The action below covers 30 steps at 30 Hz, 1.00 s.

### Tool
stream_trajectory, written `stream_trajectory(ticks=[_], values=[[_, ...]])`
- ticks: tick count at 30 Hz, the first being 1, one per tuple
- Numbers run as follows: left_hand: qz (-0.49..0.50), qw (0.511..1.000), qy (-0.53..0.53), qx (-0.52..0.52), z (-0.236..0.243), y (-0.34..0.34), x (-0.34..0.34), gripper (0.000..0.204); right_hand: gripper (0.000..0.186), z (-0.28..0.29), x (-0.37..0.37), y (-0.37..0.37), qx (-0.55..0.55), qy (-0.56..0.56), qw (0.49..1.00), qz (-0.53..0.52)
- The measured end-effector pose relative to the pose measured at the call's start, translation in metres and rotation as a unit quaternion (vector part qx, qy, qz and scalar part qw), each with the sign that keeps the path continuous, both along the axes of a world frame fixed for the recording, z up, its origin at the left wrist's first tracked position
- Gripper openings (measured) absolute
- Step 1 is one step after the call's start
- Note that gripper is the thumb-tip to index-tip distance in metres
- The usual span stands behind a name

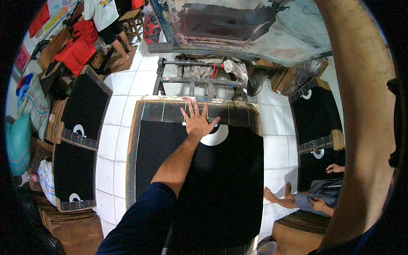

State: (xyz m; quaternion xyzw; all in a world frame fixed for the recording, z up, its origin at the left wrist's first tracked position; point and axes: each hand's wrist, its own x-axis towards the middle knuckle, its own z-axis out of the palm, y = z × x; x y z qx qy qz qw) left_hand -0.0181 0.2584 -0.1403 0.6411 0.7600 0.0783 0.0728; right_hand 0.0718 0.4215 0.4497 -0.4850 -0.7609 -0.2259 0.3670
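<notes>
Black cloth [225, 182] is pointing lengthwise away from me. I'm resting my left grip [197, 122], spread, across its far edge; right grip, I can't tell.

Person's left hand [198, 123] back-up, fingers [196, 107] spread, upper centre; left forearm [178, 163] slants from lower left. Right arm [361, 127] spans right side.

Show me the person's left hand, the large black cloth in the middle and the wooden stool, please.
Left hand [197, 124]: head view, on the back of the hand.
Black cloth [223, 182]: head view, on its plain black area right of the forearm.
Wooden stool [130, 15]: head view, on its seat.
</notes>
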Motion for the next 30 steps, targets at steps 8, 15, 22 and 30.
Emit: stream_trajectory(ticks=[8,15,22,30], values=[[0.031,0.936,-0.22,0.274,0.051,-0.048,-0.023,0.077,0.043,-0.073,0.029,-0.137,-0.061,0.145,0.986,0.053],[-0.007,0.559,-0.704,0.439,0.244,-0.236,0.028,0.055,0.034,-0.218,0.06,-0.251,0.132,0.143,0.964,0.18],[0.391,0.353,-0.842,0.118,0.199,-0.331,0.029,0.086,0.021,-0.413,0.082,-0.406,-0.038,0.179,0.972,0.148],[0.288,0.825,-0.431,0.225,0.056,-0.386,0.01,0.082,0.037,-0.478,0.069,-0.282,-0.221,0.036,0.969,0.104]])
